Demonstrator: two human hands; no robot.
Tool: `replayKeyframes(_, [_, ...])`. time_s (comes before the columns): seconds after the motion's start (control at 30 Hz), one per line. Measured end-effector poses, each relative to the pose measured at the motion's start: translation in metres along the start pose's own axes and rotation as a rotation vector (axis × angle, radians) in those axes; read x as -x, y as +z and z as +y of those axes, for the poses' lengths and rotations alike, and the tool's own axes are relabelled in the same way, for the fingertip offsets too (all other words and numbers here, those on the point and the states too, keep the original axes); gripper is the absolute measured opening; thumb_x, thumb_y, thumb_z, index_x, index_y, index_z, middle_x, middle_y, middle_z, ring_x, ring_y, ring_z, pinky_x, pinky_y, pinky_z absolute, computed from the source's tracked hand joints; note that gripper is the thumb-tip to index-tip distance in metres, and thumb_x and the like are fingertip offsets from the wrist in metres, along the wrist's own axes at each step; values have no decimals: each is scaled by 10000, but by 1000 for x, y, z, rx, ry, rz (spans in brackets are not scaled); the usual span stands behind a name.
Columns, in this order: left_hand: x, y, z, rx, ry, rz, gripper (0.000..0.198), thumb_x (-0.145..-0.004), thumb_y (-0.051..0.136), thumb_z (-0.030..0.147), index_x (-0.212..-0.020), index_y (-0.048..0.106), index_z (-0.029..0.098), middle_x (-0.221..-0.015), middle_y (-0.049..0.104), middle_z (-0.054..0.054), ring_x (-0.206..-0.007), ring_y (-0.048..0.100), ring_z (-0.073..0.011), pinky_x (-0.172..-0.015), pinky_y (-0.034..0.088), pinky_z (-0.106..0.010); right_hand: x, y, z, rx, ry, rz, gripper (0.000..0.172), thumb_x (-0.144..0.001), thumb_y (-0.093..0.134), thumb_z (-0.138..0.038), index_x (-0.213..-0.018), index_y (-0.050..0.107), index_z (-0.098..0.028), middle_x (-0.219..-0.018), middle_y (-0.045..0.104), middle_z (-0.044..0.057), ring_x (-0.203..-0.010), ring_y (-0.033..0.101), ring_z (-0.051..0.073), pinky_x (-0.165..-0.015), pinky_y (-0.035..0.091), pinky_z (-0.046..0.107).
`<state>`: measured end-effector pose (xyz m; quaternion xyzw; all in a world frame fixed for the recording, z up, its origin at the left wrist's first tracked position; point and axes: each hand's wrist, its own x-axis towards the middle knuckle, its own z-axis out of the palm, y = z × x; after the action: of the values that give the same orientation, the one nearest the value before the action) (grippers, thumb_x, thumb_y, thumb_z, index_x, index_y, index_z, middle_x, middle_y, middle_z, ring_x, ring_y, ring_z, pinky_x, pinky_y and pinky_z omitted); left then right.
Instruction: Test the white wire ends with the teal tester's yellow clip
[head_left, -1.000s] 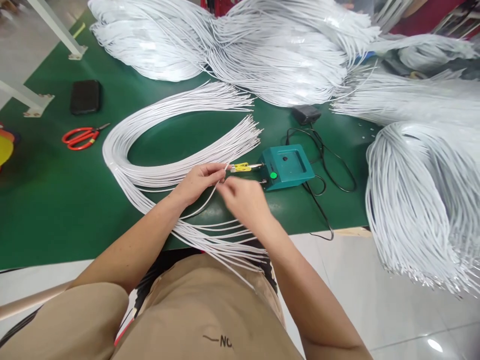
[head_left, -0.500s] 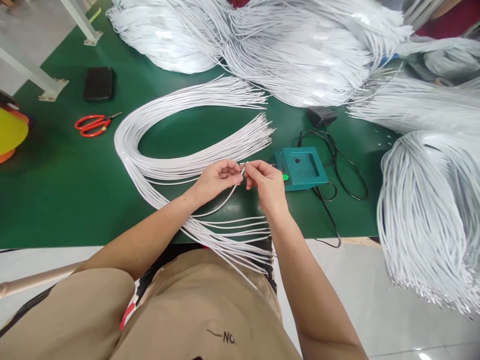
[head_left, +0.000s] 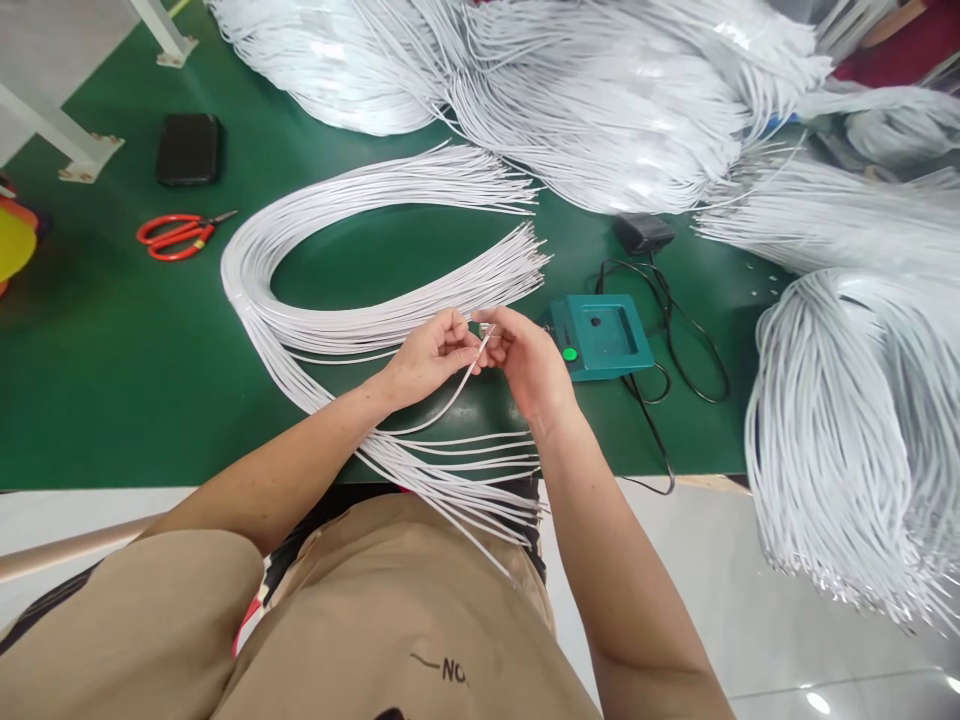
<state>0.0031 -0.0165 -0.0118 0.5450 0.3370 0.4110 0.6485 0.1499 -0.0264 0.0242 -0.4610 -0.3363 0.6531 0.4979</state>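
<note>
My left hand (head_left: 431, 357) pinches a single white wire (head_left: 442, 405) near its end, just in front of a curved bundle of white wires (head_left: 315, 240) lying on the green mat (head_left: 112, 350). My right hand (head_left: 529, 360) is closed on the tip of that same wire, fingertips meeting those of the left. Directly right of my hands sits a small teal box (head_left: 604, 335) with a green button. More loose wires (head_left: 457, 470) fan out over the mat's near edge toward my lap.
Big heaps of white wires (head_left: 570, 90) fill the back, and another heap (head_left: 855, 420) hangs off the right edge. A black cord (head_left: 664, 350) runs from the teal box to an adapter (head_left: 643, 232). Red scissors (head_left: 176, 232) and a black phone (head_left: 187, 148) lie at the left.
My right hand moved up from beside the teal box to meet my left hand and now pinches the wire's tip. The yellow clip at the box is now hidden behind my hands.
</note>
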Motion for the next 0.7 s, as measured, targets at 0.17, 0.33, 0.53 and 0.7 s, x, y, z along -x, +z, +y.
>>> replayKeyframes(0.17, [0, -1, 0, -6, -1, 12, 299, -807, 653, 160, -791, 357, 195, -752, 654, 27, -678, 638, -85, -700, 495, -240, 2, -7, 2, 124, -48, 83, 207, -641, 825, -339, -678, 705, -174, -616, 611, -23, -573, 483, 88, -590, 403, 254])
replayKeyframes(0.33, [0, -3, -2, -54, 66, -18, 286, -822, 650, 171, -1074, 516, 189, -782, 637, 27, -707, 630, -91, -726, 498, -244, 8, -13, 6, 90, -58, 104, 217, -644, 815, -316, -801, 760, -178, -721, 687, -1, -631, 540, 98, -667, 459, 271])
replayKeyframes(0.53, [1, -4, -6, -168, 138, -92, 318, -861, 586, 173, -1172, 650, 198, -790, 599, 3, -753, 592, -109, -749, 488, -254, 10, -15, 1, 152, 82, 134, 112, -632, 736, -237, -606, 653, -166, -589, 583, -28, -526, 483, 75, -549, 443, 238])
replayKeyframes(0.7, [0, -5, -6, -166, 103, -78, 350, -851, 597, 184, -1197, 648, 208, -790, 602, 1, -751, 594, -116, -748, 492, -258, 11, -17, 0, 331, -28, 164, 205, -747, 682, -388, -785, 697, -187, -714, 628, -13, -598, 520, 97, -615, 475, 251])
